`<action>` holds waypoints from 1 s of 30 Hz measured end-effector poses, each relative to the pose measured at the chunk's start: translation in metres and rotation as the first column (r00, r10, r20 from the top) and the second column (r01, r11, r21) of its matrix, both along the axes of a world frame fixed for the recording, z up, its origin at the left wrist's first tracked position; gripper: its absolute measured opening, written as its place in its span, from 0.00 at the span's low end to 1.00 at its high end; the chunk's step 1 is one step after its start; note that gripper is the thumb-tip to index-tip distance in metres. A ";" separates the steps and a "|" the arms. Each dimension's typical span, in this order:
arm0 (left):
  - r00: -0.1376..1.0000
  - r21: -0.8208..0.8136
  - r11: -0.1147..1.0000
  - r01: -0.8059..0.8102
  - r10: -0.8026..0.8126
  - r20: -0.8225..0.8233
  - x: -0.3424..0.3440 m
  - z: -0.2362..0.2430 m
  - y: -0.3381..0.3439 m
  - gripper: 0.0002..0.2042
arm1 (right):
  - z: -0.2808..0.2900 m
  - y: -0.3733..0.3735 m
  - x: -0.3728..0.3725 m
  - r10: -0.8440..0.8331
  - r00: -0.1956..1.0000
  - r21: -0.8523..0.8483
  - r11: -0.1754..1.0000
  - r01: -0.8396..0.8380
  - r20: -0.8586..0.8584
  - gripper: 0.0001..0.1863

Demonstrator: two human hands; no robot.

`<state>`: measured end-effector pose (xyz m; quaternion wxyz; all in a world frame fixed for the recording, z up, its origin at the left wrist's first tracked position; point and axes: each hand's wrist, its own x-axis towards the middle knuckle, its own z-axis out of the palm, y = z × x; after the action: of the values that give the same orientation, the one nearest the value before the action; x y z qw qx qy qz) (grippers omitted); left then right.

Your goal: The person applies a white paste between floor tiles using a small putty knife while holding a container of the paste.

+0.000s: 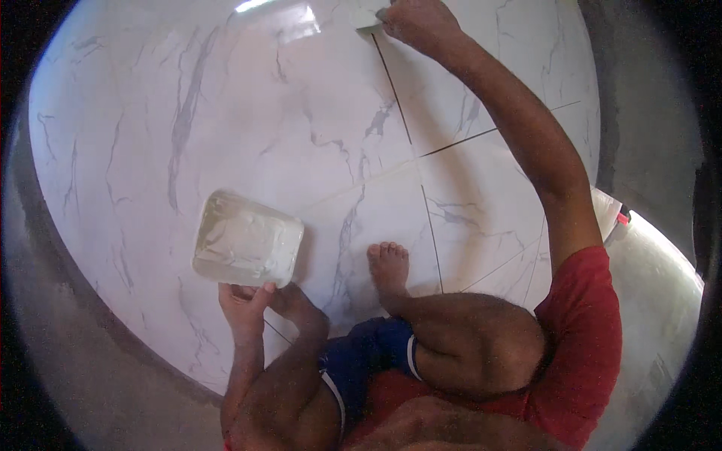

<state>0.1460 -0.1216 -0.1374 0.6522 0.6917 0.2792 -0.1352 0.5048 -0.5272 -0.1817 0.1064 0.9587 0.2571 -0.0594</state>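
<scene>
left hand (244, 307) pinches tub (292, 242) at its near edge. right hand (423, 27) curls its fingers round scraper (366, 20) at tile joint (391, 86).

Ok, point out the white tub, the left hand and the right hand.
White tub (289, 248), head view: right side wall.
Left hand (244, 307), head view: its middle.
Right hand (423, 27), head view: its back.

The one view looks from the person's head, through the left lens of a side-by-side fisheye pair, steeply down onto the marble-patterned tile floor (248, 128). Close overhead, it takes in the blue shorts (368, 347) at the near edge and the right hand (423, 28) at the far edge; dark corners frame it, and the floor's outer edges bow toward the rim.
</scene>
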 end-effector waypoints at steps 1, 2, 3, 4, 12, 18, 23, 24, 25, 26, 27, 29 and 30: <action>1.000 -0.005 1.000 -0.003 0.003 0.001 0.000 0.002 -0.002 0.30 | 0.004 0.000 -0.012 -0.009 1.000 -0.019 1.000 0.008 -0.017 0.10; 1.000 -0.023 1.000 -0.002 0.001 -0.023 0.004 0.008 -0.004 0.30 | 0.008 0.000 -0.026 -0.020 0.999 -0.036 0.999 0.019 -0.036 0.09; 0.999 -0.040 0.999 0.000 -0.002 -0.047 0.005 0.010 -0.005 0.30 | 0.010 -0.001 -0.040 -0.032 0.998 -0.052 0.998 0.029 -0.056 0.09; 0.999 -0.044 0.999 0.005 -0.007 -0.043 0.005 0.009 -0.005 0.30 | 0.016 -0.005 -0.051 -0.050 0.996 -0.071 0.996 0.045 -0.069 0.09; 1.000 -0.098 0.995 0.026 -0.027 -0.014 0.012 0.019 -0.008 0.32 | 0.027 -0.020 -0.082 -0.097 0.995 0.098 0.991 0.095 0.015 0.14; 0.999 -0.114 0.993 0.019 -0.023 -0.038 0.012 0.015 -0.004 0.32 | -0.036 -0.042 -0.077 -0.046 0.979 0.253 0.968 -0.006 0.197 0.17; 1.000 -0.057 0.998 0.013 -0.013 -0.003 0.004 0.003 0.001 0.31 | -0.035 -0.067 -0.081 0.018 0.987 0.235 0.970 -0.055 0.158 0.17; 1.000 -0.067 0.998 -0.011 0.011 0.003 0.005 0.005 -0.002 0.31 | -0.027 -0.063 -0.077 0.003 0.994 0.202 0.979 -0.025 0.109 0.17; 1.000 -0.065 0.998 -0.014 0.014 0.000 0.004 0.006 -0.002 0.31 | -0.016 -0.056 -0.071 -0.016 0.998 0.167 0.986 0.005 0.064 0.17; 1.000 -0.048 0.999 -0.003 0.002 -0.019 0.005 0.008 -0.002 0.30 | -0.007 -0.044 -0.059 -0.021 0.998 0.166 0.986 0.011 0.063 0.17; 0.999 -0.029 1.000 0.008 -0.010 -0.038 0.006 0.010 -0.002 0.30 | -0.002 -0.029 -0.049 -0.059 0.996 0.138 0.989 0.048 0.071 0.16; 0.999 -0.034 0.999 0.030 -0.031 -0.036 0.003 0.010 0.000 0.30 | 0.006 -0.001 -0.026 -0.109 0.989 0.095 0.990 0.100 0.097 0.16; 0.999 -0.060 0.997 0.041 -0.043 -0.029 0.001 0.000 0.002 0.30 | 0.006 0.011 -0.021 -0.099 0.989 0.057 0.994 0.093 0.107 0.16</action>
<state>0.1468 -0.1196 -0.1370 0.6653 0.6755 0.2701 -0.1677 0.4839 -0.5165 -0.1756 0.0926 0.9742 0.2059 -0.0050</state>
